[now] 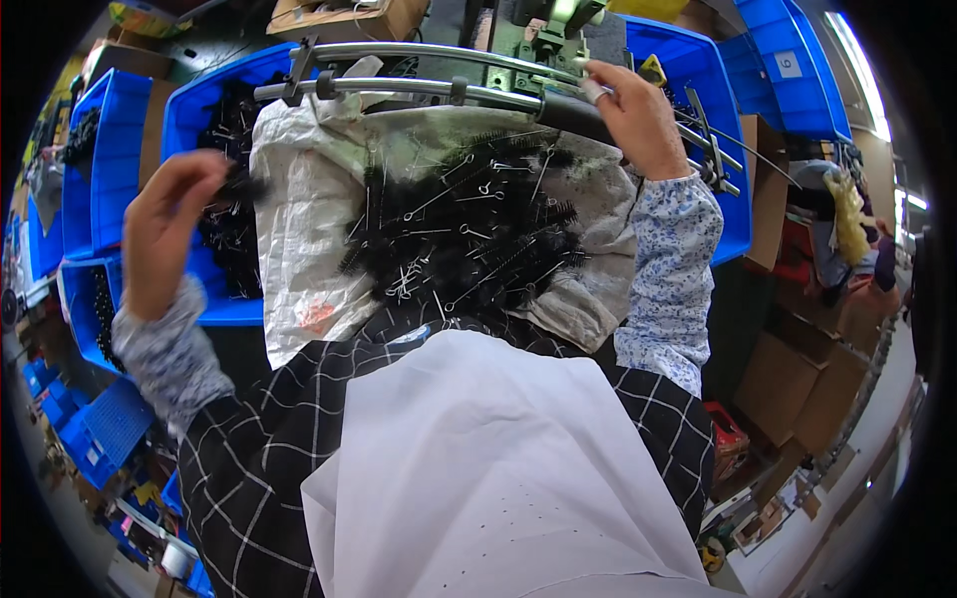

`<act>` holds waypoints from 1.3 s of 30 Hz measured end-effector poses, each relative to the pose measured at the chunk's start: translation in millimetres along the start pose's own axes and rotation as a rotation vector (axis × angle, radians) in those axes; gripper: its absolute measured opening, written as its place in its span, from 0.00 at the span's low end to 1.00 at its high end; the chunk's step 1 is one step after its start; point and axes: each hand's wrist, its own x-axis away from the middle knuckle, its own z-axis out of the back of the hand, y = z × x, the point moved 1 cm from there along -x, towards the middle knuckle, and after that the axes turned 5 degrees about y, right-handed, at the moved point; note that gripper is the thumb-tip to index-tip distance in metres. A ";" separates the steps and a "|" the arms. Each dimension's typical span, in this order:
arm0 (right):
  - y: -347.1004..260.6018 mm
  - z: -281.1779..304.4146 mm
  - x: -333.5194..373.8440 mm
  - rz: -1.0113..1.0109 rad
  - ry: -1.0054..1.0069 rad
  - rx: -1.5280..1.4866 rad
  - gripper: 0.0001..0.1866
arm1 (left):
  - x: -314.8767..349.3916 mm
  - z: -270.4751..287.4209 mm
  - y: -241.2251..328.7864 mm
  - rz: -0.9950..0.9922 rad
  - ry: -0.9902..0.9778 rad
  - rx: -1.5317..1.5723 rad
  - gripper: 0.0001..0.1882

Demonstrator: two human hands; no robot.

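My left hand (169, 224), smeared by motion, is over the near-left blue bin's edge with its fingers pinched. A dark, bristly wire brush (242, 187) is at its fingertips. My right hand (643, 120) reaches to the machine (543, 55) at the back, thumb and fingers closed by its fixture; what they hold is too small to make out. Between my arms lies a pile of black twisted-wire brushes (478, 224) with looped metal ends. They rest on a white woven sack (299, 229) spread over my lap.
Two metal rails (419, 90) cross in front of the machine. A blue bin (229, 314) on the left holds more black brushes; another blue bin (733, 224) stands at right. Cardboard boxes (788, 384) are at far right, where another person (877, 264) is partly visible.
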 end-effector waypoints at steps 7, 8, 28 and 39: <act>-87.0 -58.7 -4.0 0.482 -0.406 -0.087 0.13 | 158.3 67.3 -129.9 0.751 -0.142 -0.457 0.04; -96.8 -67.4 -6.0 0.508 -0.458 -0.074 0.13 | 178.3 54.8 -140.8 0.903 -0.221 -0.465 0.04; -121.6 -106.6 20.8 0.641 -0.858 0.067 0.13 | 176.4 -8.1 -160.9 1.012 -0.153 -0.325 0.14; -99.7 -49.1 18.3 0.287 -0.608 -0.092 0.14 | 156.0 -13.5 -240.5 0.900 -0.056 -0.334 0.11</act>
